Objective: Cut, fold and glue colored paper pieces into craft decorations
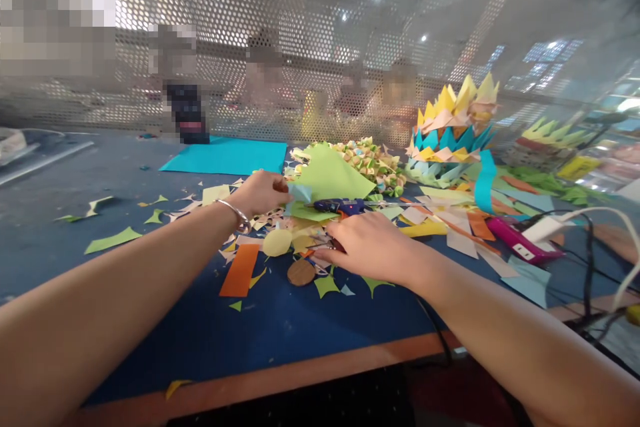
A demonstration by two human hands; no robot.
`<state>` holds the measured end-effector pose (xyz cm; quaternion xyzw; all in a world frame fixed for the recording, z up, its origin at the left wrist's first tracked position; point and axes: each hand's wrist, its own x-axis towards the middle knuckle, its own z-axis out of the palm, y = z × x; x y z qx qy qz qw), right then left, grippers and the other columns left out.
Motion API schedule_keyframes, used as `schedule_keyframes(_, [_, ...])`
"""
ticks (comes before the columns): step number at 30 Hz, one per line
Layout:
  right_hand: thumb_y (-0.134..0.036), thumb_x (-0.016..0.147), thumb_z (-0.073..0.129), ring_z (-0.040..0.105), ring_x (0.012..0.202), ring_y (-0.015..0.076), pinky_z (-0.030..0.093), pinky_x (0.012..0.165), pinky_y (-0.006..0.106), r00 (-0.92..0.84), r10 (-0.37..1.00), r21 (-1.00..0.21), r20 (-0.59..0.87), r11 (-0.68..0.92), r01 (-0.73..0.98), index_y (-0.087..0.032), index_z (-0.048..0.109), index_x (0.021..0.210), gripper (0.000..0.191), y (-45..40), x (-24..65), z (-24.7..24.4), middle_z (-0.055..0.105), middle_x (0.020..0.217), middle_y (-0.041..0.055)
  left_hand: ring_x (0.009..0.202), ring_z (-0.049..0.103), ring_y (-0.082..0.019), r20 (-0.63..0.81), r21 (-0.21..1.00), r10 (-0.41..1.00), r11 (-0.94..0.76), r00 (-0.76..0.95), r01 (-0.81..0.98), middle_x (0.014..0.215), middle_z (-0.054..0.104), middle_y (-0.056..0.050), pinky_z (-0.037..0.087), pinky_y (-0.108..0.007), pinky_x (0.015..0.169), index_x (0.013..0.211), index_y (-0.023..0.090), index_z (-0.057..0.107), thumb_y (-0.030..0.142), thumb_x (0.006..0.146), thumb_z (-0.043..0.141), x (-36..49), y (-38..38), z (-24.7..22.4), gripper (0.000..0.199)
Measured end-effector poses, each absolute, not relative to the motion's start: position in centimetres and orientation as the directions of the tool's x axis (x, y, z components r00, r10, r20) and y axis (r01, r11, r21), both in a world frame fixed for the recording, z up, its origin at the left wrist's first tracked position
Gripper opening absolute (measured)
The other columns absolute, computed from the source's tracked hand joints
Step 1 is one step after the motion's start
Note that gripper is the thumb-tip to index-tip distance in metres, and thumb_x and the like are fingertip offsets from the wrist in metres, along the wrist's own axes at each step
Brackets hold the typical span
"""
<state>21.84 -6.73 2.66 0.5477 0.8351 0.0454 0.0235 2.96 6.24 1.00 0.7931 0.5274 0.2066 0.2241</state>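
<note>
Blue paper (pixel 301 194) was pinched in the left hand (pixel 262 194), a glue gun (pixel 337 205) gripped in the curled right hand (pixel 375 247); beyond them, spiky tiers (pixel 450 137) were assembled, scraps (pixel 240 271) left loose.

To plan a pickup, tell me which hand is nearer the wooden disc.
Right. The right hand is close by, just beyond the disc and to its right; the left hand is farther beyond, to its left.

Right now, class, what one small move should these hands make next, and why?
Probably line up the tip of the glue gun with the pale blue paper, clear of the fingers: the right hand holds the gun pointing that way, and the left hand pinches the paper close by.
</note>
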Motion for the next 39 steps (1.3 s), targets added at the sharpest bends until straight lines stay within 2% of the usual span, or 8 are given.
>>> schedule_keyframes(6, [-0.054,0.095,0.051,0.065,0.07,0.0258,0.031,0.057,0.031,-0.387,0.922,0.099,0.005,0.385,0.918,-0.012,0.072,0.088,0.047,-6.8,21.9,2.6,0.07,0.073,0.0135,0.066,0.059,-0.017,0.064,0.864,0.947,-0.21,0.316,0.457,0.068,0.062,-0.001,0.046,-0.03,0.06,0.072,0.02,0.057,0.034,0.063,0.077,1.4,4.6,2.2,0.026])
schedule_keyframes(10, [-0.054,0.095,0.05,0.066,0.071,0.0261,0.031,0.056,0.031,-0.388,0.922,0.112,0.006,0.384,0.916,-0.012,0.072,0.089,0.048,-6.8,21.8,2.6,0.07,0.074,0.0137,0.07,0.063,-0.016,-0.016,0.953,0.926,-0.101,0.377,0.287,0.073,0.065,-0.001,0.05,-0.031,0.068,0.078,0.019,0.057,0.029,0.066,0.077,0.5,2.6,2.6,0.025])
schedule_keyframes(14, [-0.054,0.095,0.05,0.067,0.071,0.0274,0.03,0.056,0.032,-0.385,0.922,0.129,0.033,0.378,0.917,-0.012,0.072,0.088,0.048,-6.7,21.6,2.3,0.07,0.073,0.0138,0.077,0.07,-0.017,-0.093,0.99,0.913,0.043,0.398,0.134,0.074,0.065,0.002,0.054,-0.031,0.081,0.079,0.02,0.054,0.024,0.07,0.074,0.3,0.8,2.7,0.023])
schedule_keyframes(18, [-0.055,0.095,0.05,0.066,0.071,0.0258,0.031,0.057,0.032,-0.365,0.93,0.132,0.031,0.358,0.924,-0.012,0.072,0.089,0.048,-6.7,21.4,2.3,0.07,0.076,0.0137,0.081,0.073,-0.02,-0.157,0.987,0.877,0.136,0.454,0.08,0.077,0.068,0.0,0.054,-0.032,0.082,0.076,0.02,0.053,0.023,0.069,0.074,0.1,0.1,2.6,0.022])
schedule_keyframes(25, [-0.056,0.094,0.051,0.065,0.07,0.0255,0.031,0.056,0.032,-0.353,0.936,0.149,-0.012,0.351,0.924,-0.013,0.07,0.09,0.047,-6.7,21.0,2.5,0.07,0.078,0.0126,0.064,0.057,-0.013,-0.026,0.966,0.921,-0.076,0.388,0.246,0.063,0.061,0.002,0.043,-0.024,0.058,0.066,0.02,0.058,0.025,0.068,0.076,-0.5,0.0,2.8,0.02])
schedule_keyframes(29, [-0.055,0.095,0.051,0.064,0.069,0.0244,0.03,0.055,0.031,-0.386,0.921,0.178,0.052,0.372,0.911,-0.014,0.068,0.09,0.044,-6.7,21.3,2.2,0.069,0.079,0.011,0.056,0.049,-0.011,-0.018,0.963,0.933,-0.08,0.359,0.257,0.057,0.057,0.003,0.038,-0.023,0.052,0.062,0.019,0.059,0.023,0.068,0.078,-0.4,0.2,2.4,0.02])
schedule_keyframes(33, [-0.049,0.093,0.058,0.064,0.079,0.0235,0.036,0.058,0.031,-0.538,0.824,0.121,0.18,0.524,0.843,-0.015,0.066,0.095,0.035,-6.9,21.5,1.9,0.068,0.089,0.0096,0.056,0.051,-0.01,-0.007,0.983,0.94,-0.056,0.34,0.177,0.06,0.061,0.002,0.04,-0.022,0.053,0.065,0.019,0.061,0.021,0.069,0.079,-0.1,0.4,1.7,0.019])
schedule_keyframes(39, [-0.043,0.089,0.066,0.061,0.097,0.0252,0.048,0.075,0.035,-0.721,0.675,-0.018,0.157,0.732,0.681,-0.015,0.067,0.11,0.035,-7.2,21.0,1.5,0.065,0.107,0.011,0.079,0.069,-0.015,-0.089,0.996,0.897,0.089,0.432,0.021,0.081,0.072,0.0,0.052,-0.026,0.074,0.091,0.019,0.061,0.016,0.072,0.078,0.3,-0.1,1.5,0.026])
